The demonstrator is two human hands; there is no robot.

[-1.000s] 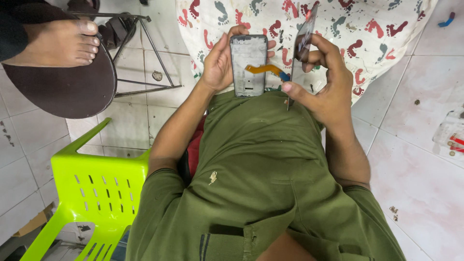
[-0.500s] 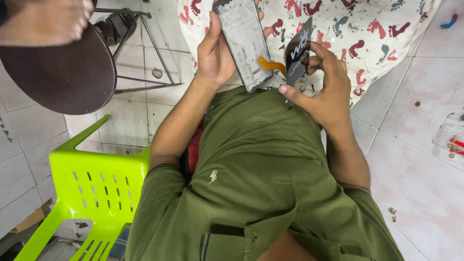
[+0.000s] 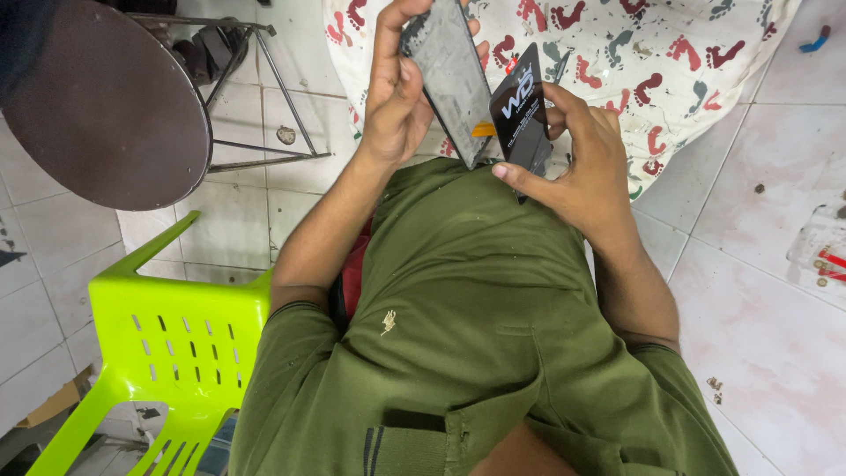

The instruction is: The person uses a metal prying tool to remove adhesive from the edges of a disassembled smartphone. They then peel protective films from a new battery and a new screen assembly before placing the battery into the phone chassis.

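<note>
The grey phone frame [image 3: 449, 75] is held up over the lap, tilted, gripped along its edges by the left hand [image 3: 397, 97]. Just beside it, touching near its lower end, the right hand [image 3: 586, 167] grasps a black card [image 3: 522, 110]. Behind lies a footprint-patterned cloth [image 3: 687, 62]; a green chair [image 3: 167, 344] and round stool [image 3: 106, 106] stand left.

On my feed, a lime-green plastic chair [image 3: 167, 344] sits lower left on the pale tiled floor [image 3: 749, 291]. Above it I've got a round dark brown stool [image 3: 106, 106] on a thin metal frame. Top of frame, a white cloth [image 3: 687, 53] printed with red and green footprints spreads over the tiles. A small blue item [image 3: 818, 40] lies at the upper right, and some clear packaging [image 3: 820, 251] at the right edge.
</note>
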